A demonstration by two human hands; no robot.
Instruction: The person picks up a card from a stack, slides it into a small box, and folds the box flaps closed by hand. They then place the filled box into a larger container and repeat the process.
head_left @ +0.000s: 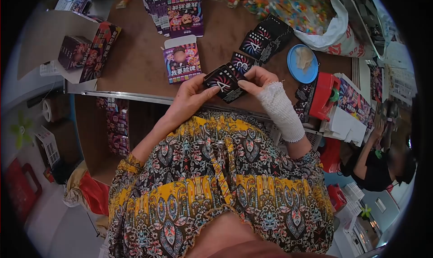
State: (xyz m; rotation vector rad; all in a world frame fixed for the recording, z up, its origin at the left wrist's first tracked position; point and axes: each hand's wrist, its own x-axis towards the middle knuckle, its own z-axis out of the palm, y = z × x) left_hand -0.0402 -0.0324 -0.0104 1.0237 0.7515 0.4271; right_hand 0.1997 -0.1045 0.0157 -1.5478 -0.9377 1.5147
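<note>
Between my two hands, near the table's front edge, is a small stack of black playing cards (222,86) with an "A" on the top one. My left hand (191,98) is closed on the stack's left side, thumb on top. At the right side, my right hand (259,81), in a white knitted wrist sleeve (282,111), pinches the cards' edge. Just beyond lies a card marked "3" (242,62), partly covered by the held ones. Farther back are fanned black cards (266,39). A purple card box (181,62) with a round hole lies beyond my left hand.
Flattened purple boxes (186,17) are piled at the back. An open carton (101,50) stands on the left. To the right are a blue round lid (302,63), a red tape dispenser (324,96) and a white bag (331,39) beside colourful pieces. Another person (376,163) sits at far right.
</note>
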